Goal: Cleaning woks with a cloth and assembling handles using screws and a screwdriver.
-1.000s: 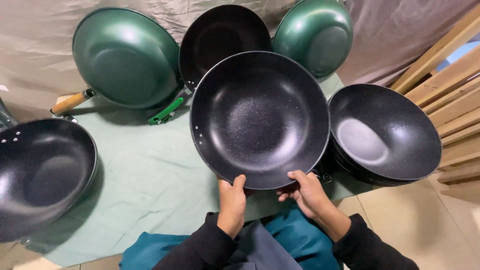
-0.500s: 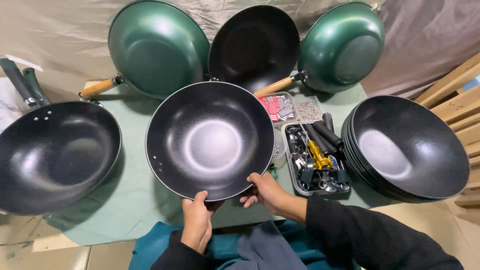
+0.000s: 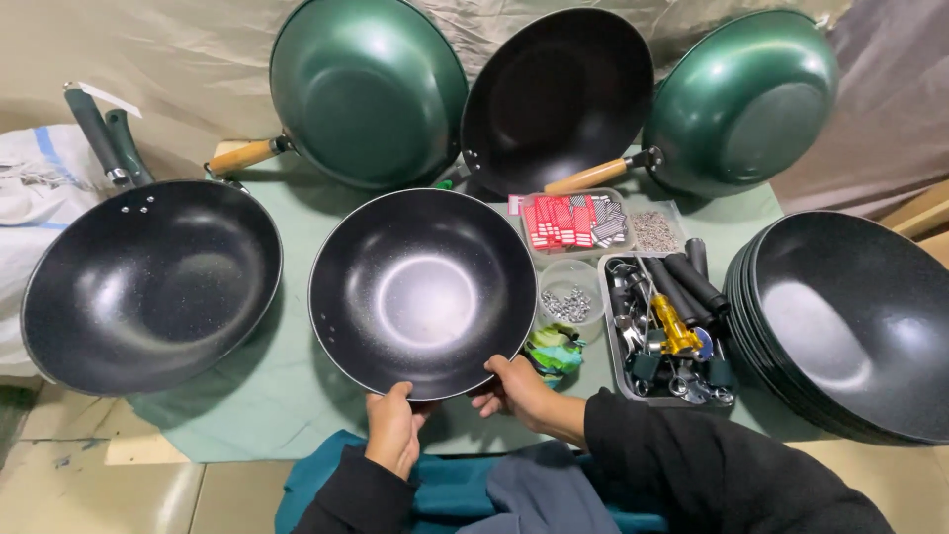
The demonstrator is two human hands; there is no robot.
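Both hands gripped the near rim of a handleless black wok, held low over the green-covered table: the left hand closed on the rim from below, the right hand curled around it just beside. A tray of tools lay to its right, next to a stack of black woks. Another black wok with a handle sat at the left, and green woks leaned behind.
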